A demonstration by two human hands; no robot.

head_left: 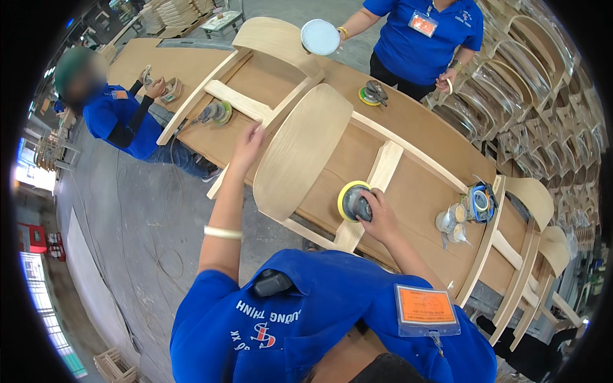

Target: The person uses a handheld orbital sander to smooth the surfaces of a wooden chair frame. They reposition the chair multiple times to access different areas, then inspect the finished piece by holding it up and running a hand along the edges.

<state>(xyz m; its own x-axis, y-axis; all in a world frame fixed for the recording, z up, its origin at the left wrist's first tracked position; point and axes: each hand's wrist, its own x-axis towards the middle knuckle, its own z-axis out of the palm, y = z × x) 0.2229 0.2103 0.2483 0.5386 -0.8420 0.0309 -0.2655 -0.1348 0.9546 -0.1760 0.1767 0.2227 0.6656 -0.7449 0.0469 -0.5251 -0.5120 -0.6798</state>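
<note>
My right hand is wrapped round the grey body of a round sander. The yellow-rimmed pad faces left, over the wooden cross rail of a chair frame. This frame has a broad curved backrest and lies in front of me on the table. My left hand is raised beyond the backrest's left edge, near the leg of a second chair frame. Its fingers look loosely bent and apart, with nothing visible in them.
Other sanders lie on the brown-covered table. Cups and a blue container stand right. Across, a person holds a white disc; another person works at left. More chair frames stand right.
</note>
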